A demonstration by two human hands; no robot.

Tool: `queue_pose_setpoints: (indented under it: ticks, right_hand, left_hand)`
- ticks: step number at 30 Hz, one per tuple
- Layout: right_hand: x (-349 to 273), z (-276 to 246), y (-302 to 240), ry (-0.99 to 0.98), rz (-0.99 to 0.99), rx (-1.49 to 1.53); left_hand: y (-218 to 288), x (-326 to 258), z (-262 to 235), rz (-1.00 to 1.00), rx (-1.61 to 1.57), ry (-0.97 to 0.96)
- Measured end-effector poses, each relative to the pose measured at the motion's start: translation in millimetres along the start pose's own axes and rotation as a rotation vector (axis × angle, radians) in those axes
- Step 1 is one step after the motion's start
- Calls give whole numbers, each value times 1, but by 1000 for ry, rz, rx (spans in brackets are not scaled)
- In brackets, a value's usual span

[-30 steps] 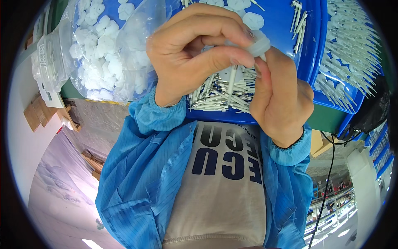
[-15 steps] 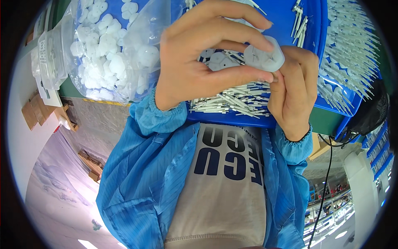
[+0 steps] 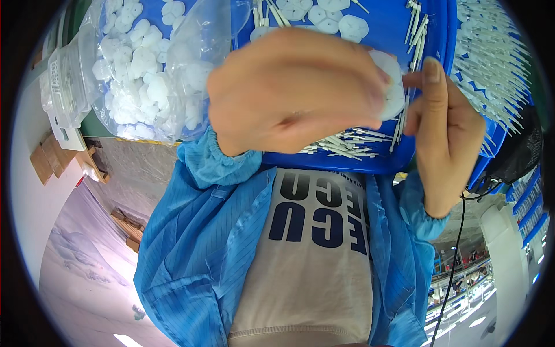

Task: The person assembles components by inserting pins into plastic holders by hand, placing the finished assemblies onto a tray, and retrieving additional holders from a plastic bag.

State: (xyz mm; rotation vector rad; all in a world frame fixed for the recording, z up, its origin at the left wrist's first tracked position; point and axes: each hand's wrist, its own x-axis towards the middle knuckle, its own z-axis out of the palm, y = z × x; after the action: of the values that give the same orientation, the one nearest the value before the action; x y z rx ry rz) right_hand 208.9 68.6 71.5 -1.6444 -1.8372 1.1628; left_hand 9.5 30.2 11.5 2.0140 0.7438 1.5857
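Observation:
My left hand point(image 3: 295, 89), its back toward me and blurred by motion, is closed on a white lobed plastic disc point(image 3: 395, 87) that sticks out past its fingertips. Whether it is one disc or a small stack, I cannot tell. Close to the disc's right edge is my right hand point(image 3: 448, 121), with its fingers curled and the thumb raised against them. Anything pinched there is hidden. Below both hands lies a blue tray point(image 3: 393, 29), holding a heap of thin white rods point(image 3: 347, 144) and several loose white discs point(image 3: 354, 28) toward its far side.
At left, a clear plastic bag point(image 3: 202, 34) lies open around a pile of white discs point(image 3: 141, 75). Many upright rods set in discs point(image 3: 491, 63) crowd a blue container on the right. A black mesh bag point(image 3: 517, 156) and a black cable point(image 3: 454, 254) hang below it.
My left hand has turned over, from palm side showing to back up. My right hand has moved right, away from the disc's underside, and its thumb has come up.

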Motion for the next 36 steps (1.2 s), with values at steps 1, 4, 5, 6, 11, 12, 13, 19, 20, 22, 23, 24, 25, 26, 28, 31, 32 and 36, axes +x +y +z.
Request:
queue_pose_setpoints:
  ticks: [1,4,5,6,11,12,13,19,20,22,23,24,25,26,28,31,32,36]
  right_hand:
    - [-1,-5,6,-4,-4,4]
    - [-3,-8,10,-118,34,-464]
    - [-3,1,19,-116,37,-467]
    - [-4,13,34,-61,-36,-423]
    - [8,41,36,-2,-50,-261]
    - [9,41,34,16,-142,-296]
    - [10,41,33,35,-235,-330]
    - [-2,37,21,-68,-109,368]
    - [-2,43,26,-47,-259,239]
    - [-3,46,22,-67,-296,210]
    - [-4,48,19,-87,-323,179]
    - [-4,53,22,-21,-374,159]
    - [-2,52,20,-17,-380,159]
    - [0,51,19,-1,-408,26]
    - [2,51,15,62,-446,-134]
    - [0,51,12,37,-389,-91]
    - [0,50,12,40,-392,-91]
    - [0,48,13,68,-454,-173]
  left_hand:
    - [3,-1,3,-96,-114,95]
    - [-2,-10,2,-225,-239,210]
    - [-4,-14,2,-261,-244,231]
    - [2,-12,13,-360,-237,328]
    - [12,-9,16,-656,-165,424]
    - [11,-12,13,-730,-86,423]
    - [10,-14,10,-804,-6,421]
    - [2,-13,13,-851,-274,502]
    - [3,-7,12,-810,-335,463]
    - [3,-7,15,-798,-338,485]
    - [3,-8,15,-793,-346,505]
    - [2,-10,14,-768,-361,483]
    - [1,-10,15,-761,-360,482]
    - [1,-9,15,-744,-408,507]
    - [2,-9,16,-736,-464,548]
    - [3,-9,13,-732,-464,512]
    - [4,-8,14,-728,-463,510]
    - [6,-7,14,-741,-514,505]
